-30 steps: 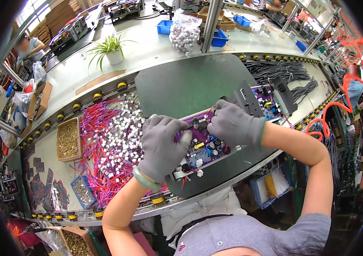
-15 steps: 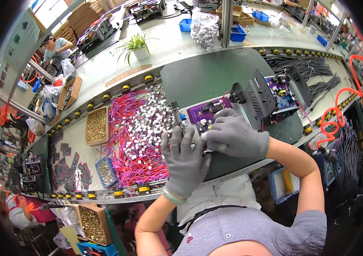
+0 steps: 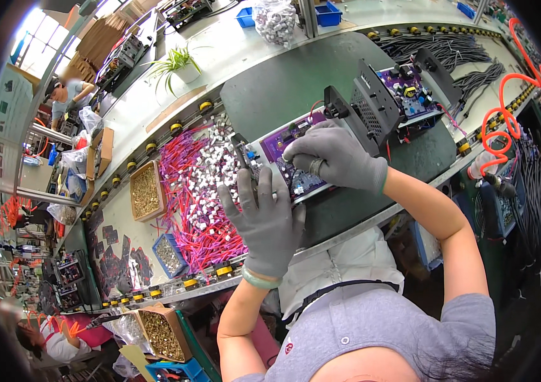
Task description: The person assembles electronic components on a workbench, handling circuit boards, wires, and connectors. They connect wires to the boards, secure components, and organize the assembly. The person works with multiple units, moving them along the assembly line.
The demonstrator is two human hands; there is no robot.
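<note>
A purple circuit board (image 3: 273,148) sits in an open metal chassis on the dark green mat. My left hand (image 3: 259,219), in a grey glove, has its fingers spread, with the tips at the chassis's left end plate (image 3: 243,151). My thumb rests by the chassis's near edge. Over the board, my right hand (image 3: 335,155), also gloved, is closed with its fingers curled down; what they hold, if anything, is hidden. The hand covers much of the board. A black perforated panel (image 3: 372,102) stands upright just right of that hand.
Left of the chassis lies a heap of red and purple wires with white connectors (image 3: 203,207). Beside it are a box of brass-coloured parts (image 3: 146,191) and a blue tray (image 3: 170,256). A second board assembly (image 3: 410,92) stands right; a coiled orange hose (image 3: 502,121) hangs beyond.
The whole view has turned and shifted a little. My right hand has moved from the board's near edge further over the board, its fingers curled more tightly. My left hand keeps its place at the end plate.
</note>
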